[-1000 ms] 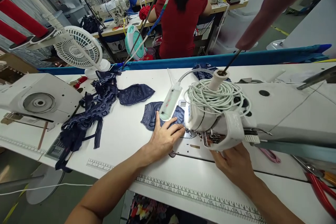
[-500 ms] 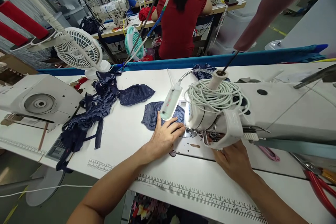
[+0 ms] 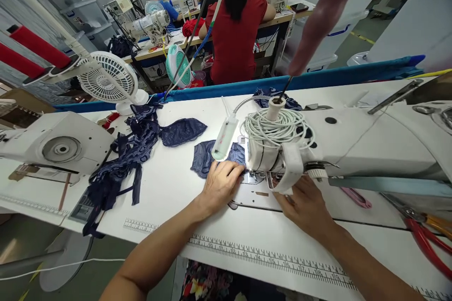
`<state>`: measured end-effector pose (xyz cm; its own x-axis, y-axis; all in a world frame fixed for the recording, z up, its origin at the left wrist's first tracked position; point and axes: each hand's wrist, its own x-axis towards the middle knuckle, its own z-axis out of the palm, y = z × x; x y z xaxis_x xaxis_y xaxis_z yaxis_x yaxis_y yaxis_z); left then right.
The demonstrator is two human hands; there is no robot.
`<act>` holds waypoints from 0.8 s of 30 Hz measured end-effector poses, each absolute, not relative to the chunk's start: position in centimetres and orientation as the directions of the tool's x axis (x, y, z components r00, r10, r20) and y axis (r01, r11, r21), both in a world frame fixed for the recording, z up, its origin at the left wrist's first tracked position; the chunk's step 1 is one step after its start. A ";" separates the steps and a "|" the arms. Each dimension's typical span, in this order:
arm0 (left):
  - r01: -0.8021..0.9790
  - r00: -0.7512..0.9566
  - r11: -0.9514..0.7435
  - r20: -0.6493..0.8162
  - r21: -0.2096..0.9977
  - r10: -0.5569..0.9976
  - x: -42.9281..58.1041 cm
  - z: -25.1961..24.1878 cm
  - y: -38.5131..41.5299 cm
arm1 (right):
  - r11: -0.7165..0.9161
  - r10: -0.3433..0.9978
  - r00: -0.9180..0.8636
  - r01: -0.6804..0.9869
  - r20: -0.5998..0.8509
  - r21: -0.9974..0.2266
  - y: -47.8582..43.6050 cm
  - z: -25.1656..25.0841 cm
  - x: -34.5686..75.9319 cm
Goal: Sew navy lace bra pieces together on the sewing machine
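Flat on the near edge of a navy lace fabric piece (image 3: pixel 202 159), my left hand (image 3: pixel 219 187) has its fingers stretched toward the needle area of a white sewing machine (image 3: pixel 263 157). The fabric runs under a clear, pale green plate (image 3: pixel 225 140) up to the machine head. My right hand (image 3: pixel 305 207) is at the right side of the presser foot, behind the white guard (image 3: pixel 292 169). Its fingertips are hidden there, so whatever they touch does not show. Another navy piece (image 3: pixel 183 131) lies farther back on the left.
A heap of navy fabric strips (image 3: pixel 136 150) lies to the left, beside a second machine (image 3: pixel 60 146). Red-handled scissors (image 3: pixel 423 240) and a pink tool (image 3: pixel 356 197) rest at the right. A white fan (image 3: pixel 108 77) stands behind. A person in red (image 3: pixel 235 33) sits beyond the blue cloth edge (image 3: pixel 219 87).
The camera view has shifted slightly. My left fingers have drawn closer together on the fabric, and more of my right hand shows beside the guard. The fabric looks nearly unmoved.
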<state>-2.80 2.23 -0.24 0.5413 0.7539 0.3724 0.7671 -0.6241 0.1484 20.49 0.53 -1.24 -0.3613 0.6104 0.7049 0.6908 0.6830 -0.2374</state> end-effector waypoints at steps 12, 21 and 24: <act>0.830 0.463 -0.539 0.361 0.143 0.809 -5.3 0.5 0.0 | 0.769 0.470 -0.525 0.638 0.710 -0.037 0.2 -0.5 19.9; 0.614 0.324 -0.467 0.337 0.636 0.884 -6.9 3.8 -6.3 | 0.807 0.585 -0.550 0.329 0.596 -0.490 -2.5 2.2 15.3; 0.622 0.310 -0.443 0.316 0.646 0.897 -6.9 4.1 -7.2 | 0.555 0.709 -0.632 0.227 0.312 -0.801 -2.6 3.3 14.1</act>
